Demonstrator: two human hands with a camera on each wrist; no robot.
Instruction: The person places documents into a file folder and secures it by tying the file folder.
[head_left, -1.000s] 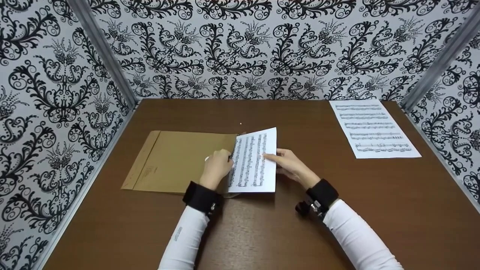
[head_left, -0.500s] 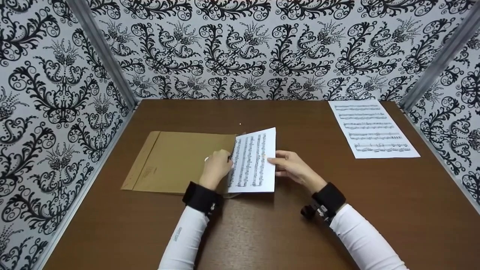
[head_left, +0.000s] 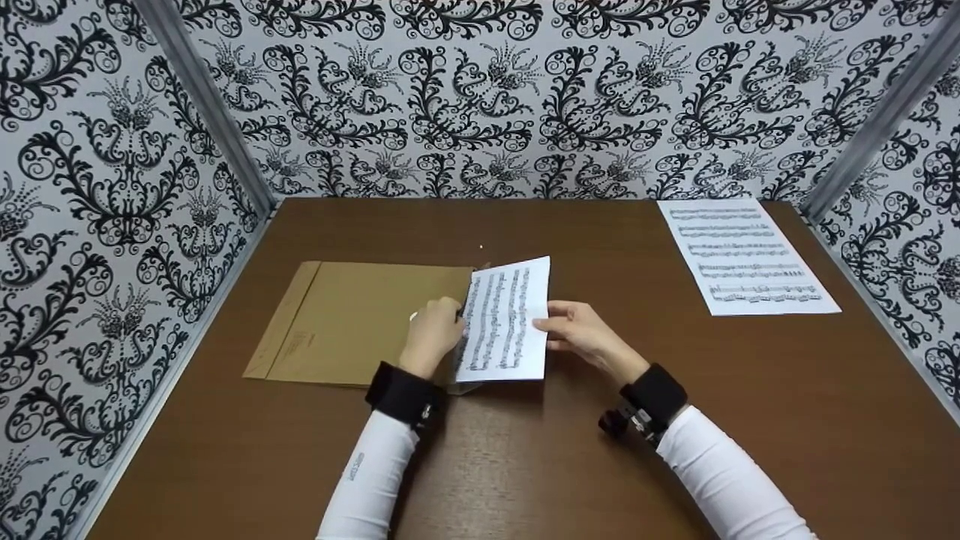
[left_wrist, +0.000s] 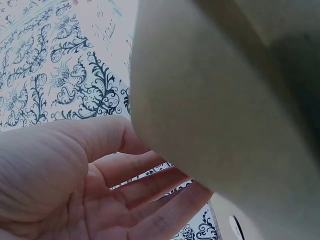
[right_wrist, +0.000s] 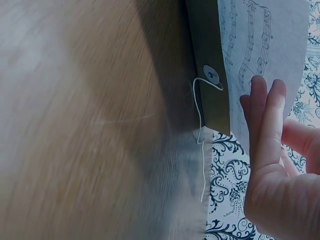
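A brown paper envelope (head_left: 360, 315) lies on the table at the left, its opening facing right. My left hand (head_left: 433, 336) grips the top layer at the mouth; in the left wrist view, that hand's thumb and fingers (left_wrist: 145, 185) meet the blurred paper edge. A sheet of music (head_left: 510, 322) is partly inside the envelope, its right portion sticking out, raised off the table. My right hand (head_left: 581, 334) pinches the sheet's right edge, thumb above, fingers beneath. In the right wrist view, a round button (right_wrist: 211, 74) with a white string (right_wrist: 197, 115) shows on the envelope.
Another sheet of music (head_left: 750, 259) lies flat at the table's far right. Patterned walls (head_left: 480, 97) enclose the brown table (head_left: 480, 472) at the back and both sides.
The right hand has slid a little down along the sheet's right edge. The sheet has shifted slightly left and bends a bit more. The left hand and envelope have stayed put.
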